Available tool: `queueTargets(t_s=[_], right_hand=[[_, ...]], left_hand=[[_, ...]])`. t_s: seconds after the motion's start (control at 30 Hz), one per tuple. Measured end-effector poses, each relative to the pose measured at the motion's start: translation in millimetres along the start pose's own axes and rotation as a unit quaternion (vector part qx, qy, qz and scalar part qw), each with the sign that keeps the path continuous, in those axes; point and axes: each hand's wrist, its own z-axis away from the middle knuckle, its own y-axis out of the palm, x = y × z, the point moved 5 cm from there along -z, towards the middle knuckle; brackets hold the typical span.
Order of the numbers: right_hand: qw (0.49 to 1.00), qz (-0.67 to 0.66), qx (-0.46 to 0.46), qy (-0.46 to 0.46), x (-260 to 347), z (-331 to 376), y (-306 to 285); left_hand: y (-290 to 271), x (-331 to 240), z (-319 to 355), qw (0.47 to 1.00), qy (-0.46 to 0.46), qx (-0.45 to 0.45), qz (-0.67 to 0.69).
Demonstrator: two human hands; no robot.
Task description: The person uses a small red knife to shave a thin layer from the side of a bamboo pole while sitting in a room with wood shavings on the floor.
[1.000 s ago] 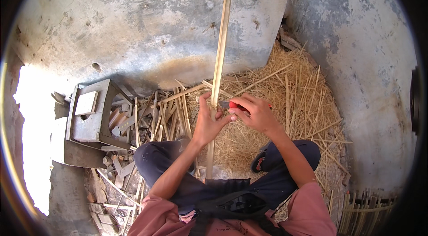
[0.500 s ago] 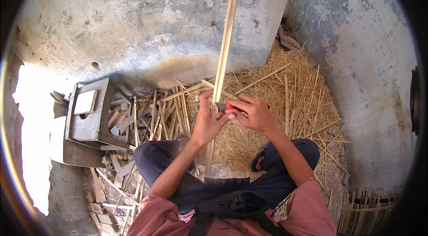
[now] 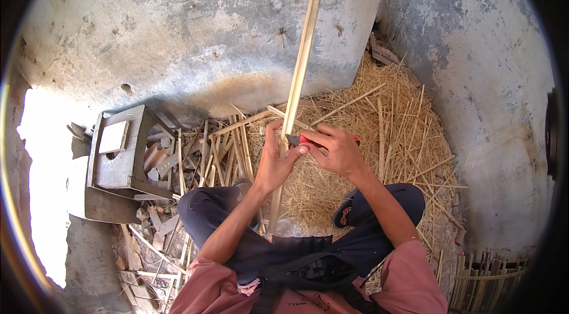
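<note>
Peeling wall (image 3: 178,29) and straw (image 3: 332,195) behind a bamboo strip (image 3: 303,59).
The strip, long, straight and pale yellow, slants upward through the left hand (image 3: 272,166), whose fingers curl around it; the right hand (image 3: 341,152) is closed on a red-handled knife (image 3: 304,139), blade against the strip.

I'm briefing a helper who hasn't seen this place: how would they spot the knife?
Start with the big straw-coloured heap right of centre, then find the long pale strip running up to the picture's top edge. Beside that strip, in the right hand, is the knife, its blade pointing left. Its red handle sets it apart from the pale sticks nearby.
</note>
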Motion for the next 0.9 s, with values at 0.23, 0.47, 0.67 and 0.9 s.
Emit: queueTargets(t_s=[0.23,0.47,0.67,0.9], right_hand=[[0.998,0.063,-0.019,-0.010,7.2,2.0,-0.3],[0.994,0.095,-0.046,-0.021,11.0,3.6,0.1],[0.990,0.131,-0.042,-0.007,10.7,6.7,4.9],[0.989,0.126,-0.073,-0.007,14.6,6.7,3.9]], left_hand=[[-0.2,-0.3,-1.2,1.000,0.026,-0.006,0.006],[0.4,-1.8,-2.8,1.000,0.024,-0.008,0.013],[-0.2,-2.1,-4.5,0.998,0.065,-0.025,-0.003],[-1.7,-8.6,-4.6,0.996,0.054,-0.033,-0.061]])
